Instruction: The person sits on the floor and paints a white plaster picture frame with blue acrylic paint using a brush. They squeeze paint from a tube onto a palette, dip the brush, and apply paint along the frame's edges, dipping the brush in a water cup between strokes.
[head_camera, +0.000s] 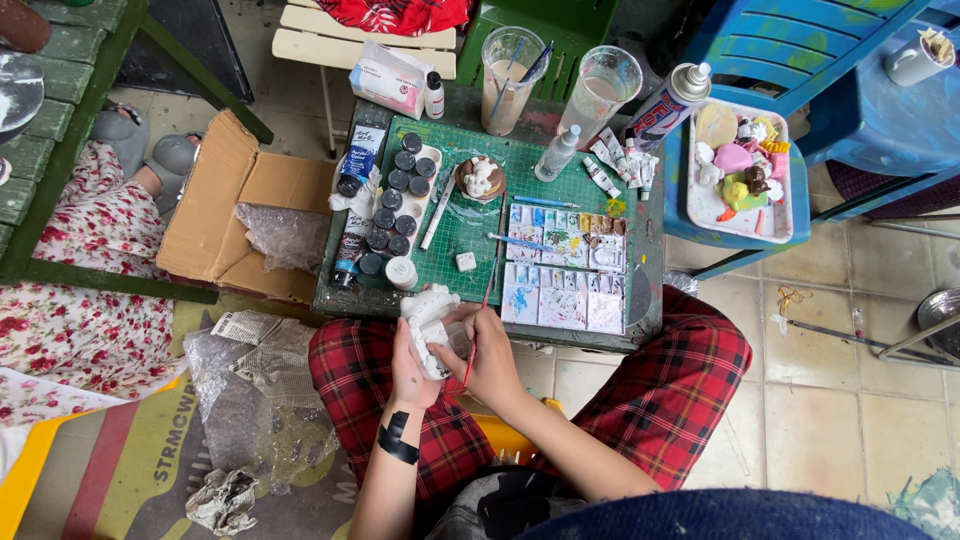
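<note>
From your head camera, your left hand (408, 375) has its fingers wrapped around a white plaster figure (430, 318), which hangs over your lap just below the near edge of the green cutting mat (470, 235); its far side is hidden by your palm. Your right hand (492, 358) pinches a thin red-handled brush (478, 335), whose tip you cannot make out. On the mat's right side lie white paint palettes (565, 268). Left of the mat stand dark-capped paint jars (395, 205). Beyond the mat stand two clear plastic cups (512, 65). Left of the counter sits an open cardboard box (215, 205).
</note>
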